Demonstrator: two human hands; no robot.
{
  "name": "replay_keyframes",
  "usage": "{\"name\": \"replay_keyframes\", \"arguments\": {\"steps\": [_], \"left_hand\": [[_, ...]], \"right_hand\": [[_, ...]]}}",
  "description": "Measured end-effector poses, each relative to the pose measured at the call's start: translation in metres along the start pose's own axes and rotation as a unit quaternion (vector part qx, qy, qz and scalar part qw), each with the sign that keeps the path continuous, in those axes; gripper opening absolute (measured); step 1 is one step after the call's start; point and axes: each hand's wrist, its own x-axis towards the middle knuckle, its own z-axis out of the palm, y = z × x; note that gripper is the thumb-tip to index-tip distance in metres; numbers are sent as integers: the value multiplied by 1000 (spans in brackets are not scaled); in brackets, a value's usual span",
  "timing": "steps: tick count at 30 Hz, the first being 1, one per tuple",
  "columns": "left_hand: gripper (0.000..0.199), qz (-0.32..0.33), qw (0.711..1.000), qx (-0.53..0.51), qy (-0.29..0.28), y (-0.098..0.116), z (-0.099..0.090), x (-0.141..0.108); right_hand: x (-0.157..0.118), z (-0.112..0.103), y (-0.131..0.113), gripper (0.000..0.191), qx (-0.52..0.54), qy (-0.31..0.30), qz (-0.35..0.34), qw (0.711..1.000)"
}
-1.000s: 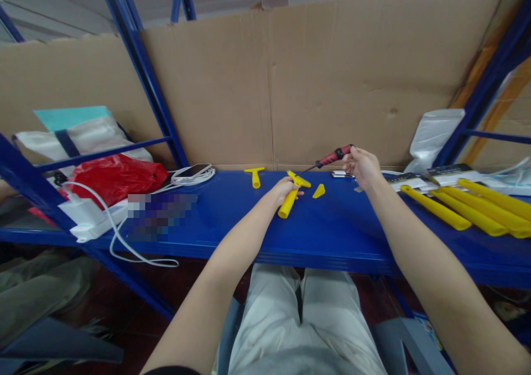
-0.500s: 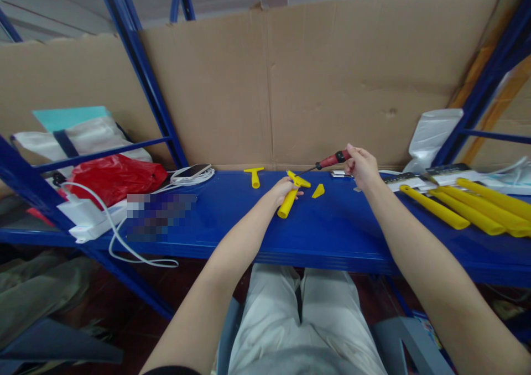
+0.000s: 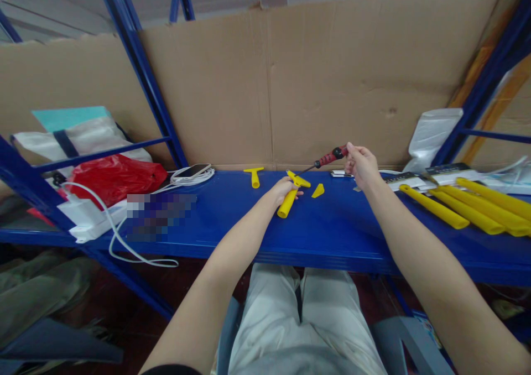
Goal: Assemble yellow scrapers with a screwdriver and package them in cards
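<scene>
While the left hand (image 3: 284,191) grips, screwdriver (image 3: 331,157) seemingly touches.

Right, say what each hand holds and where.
Left hand: a yellow T-shaped piece, near its crosspiece. Right hand: a red and black screwdriver, by its handle's end.

The left hand (image 3: 284,191) concealed the middle of the yellow T-shaped piece (image 3: 284,206). The right hand (image 3: 362,165) covered the rear end of the screwdriver (image 3: 332,157), whose tip was too small to confirm contact. A pixelated patch (image 3: 157,217) obscured part of the counter (image 3: 232,225). The right edge cut off the rightmost yellow handle (image 3: 498,199).
</scene>
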Motion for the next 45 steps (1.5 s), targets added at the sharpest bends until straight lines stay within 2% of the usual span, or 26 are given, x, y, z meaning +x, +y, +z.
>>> {"name": "replay_keyframes", "arguments": {"steps": [7,13,19,25,32,45], "left_hand": [[43,6,1000,3,2,1,2,-4],[41,9,1000,2,6,2,3,-6],[45,7,1000,1,-1,0,0,0],[45,6,1000,4,-10,-1,-2,4],[45,4,1000,6,3,-2,-1,4],[47,4,1000,2,2,-1,0,2]], "right_hand": [[-6,4,-4,38,-2,16,24,1000],[-4,2,-4,34,27,-18,15,999],[-2,2,-6,26,47,-30,39,998],[2,-1,0,37,39,-10,16,999],[3,-1,1,43,35,6,22,999],[1,-1,-1,35,-1,15,38,999]]}}
